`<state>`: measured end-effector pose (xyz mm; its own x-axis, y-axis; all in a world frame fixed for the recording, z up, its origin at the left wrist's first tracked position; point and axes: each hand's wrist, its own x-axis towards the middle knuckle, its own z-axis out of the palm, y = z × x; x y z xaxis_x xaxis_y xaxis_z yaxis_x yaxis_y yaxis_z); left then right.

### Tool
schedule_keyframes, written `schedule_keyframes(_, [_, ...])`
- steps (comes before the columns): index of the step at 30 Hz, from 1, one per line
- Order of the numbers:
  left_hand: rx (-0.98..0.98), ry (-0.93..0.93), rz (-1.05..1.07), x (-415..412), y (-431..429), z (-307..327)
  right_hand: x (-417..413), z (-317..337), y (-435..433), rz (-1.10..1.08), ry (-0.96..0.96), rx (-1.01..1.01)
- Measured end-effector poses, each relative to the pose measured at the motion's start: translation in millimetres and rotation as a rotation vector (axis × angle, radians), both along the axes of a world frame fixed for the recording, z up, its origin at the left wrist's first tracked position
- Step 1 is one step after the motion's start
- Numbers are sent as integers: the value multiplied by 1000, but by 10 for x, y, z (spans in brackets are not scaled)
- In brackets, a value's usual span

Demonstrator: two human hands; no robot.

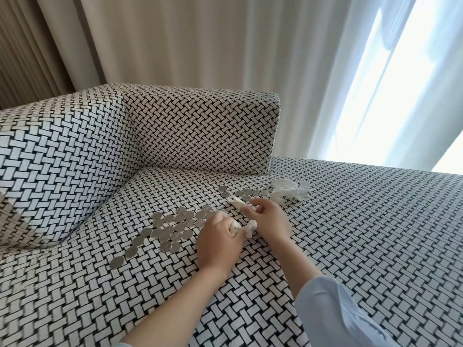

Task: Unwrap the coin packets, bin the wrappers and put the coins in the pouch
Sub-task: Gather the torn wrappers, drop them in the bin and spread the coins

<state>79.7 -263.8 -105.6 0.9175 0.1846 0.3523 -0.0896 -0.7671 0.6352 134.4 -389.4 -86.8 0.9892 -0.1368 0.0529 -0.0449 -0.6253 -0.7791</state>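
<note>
A sofa covered in coarse black-and-white basket-weave fabric carries everything. On its seat, at 9 o'clock from the hands, flat round silver coins lie spread in a loose cluster that trails off toward 8 o'clock. A shorter row of coins sits at 12 o'clock. Just beside that row, at 1 o'clock, lie crumpled translucent white wrappers.

The left hand has its fingers curled tight round a coin packet of white crinkled paper, and a ragged torn end bunches out between the two hands. The right hand is close by, fingers bent, pinching a cream paper strip that pokes out toward 10 o'clock above the seat. What is inside the packet cannot be told.

A pale blue sleeve covers the right forearm. Behind the padded sofa arm hang beige curtains in soft folds, with a sheer white panel at 2 o'clock.
</note>
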Motion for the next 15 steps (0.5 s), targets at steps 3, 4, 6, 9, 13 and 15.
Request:
schedule_keyframes(3, [-8, -29, 0, 20, 27, -15, 27, -7, 42, -46, 17, -97])
schedule_keyframes(4, [4, -31, -4, 19, 30, -29, 35, -15, 44, -57, 21, -117])
schedule_keyframes(6, [0, -18, -23, 0, 30, -42, 36, -39, 41, -75, 19, -100])
schedule_keyframes(9, [-18, -3, -58, -58, 8, 0, -35, -61, 30, -64, 5, -91])
schedule_keyframes(13, [-148, 2, -77, -191, -6, 87, -104, -25, 44, -57, 34, -3])
schedule_keyframes(15, [-201, -3, -31, -229, 20, 53, -127, 22, 89, -8, 55, -14])
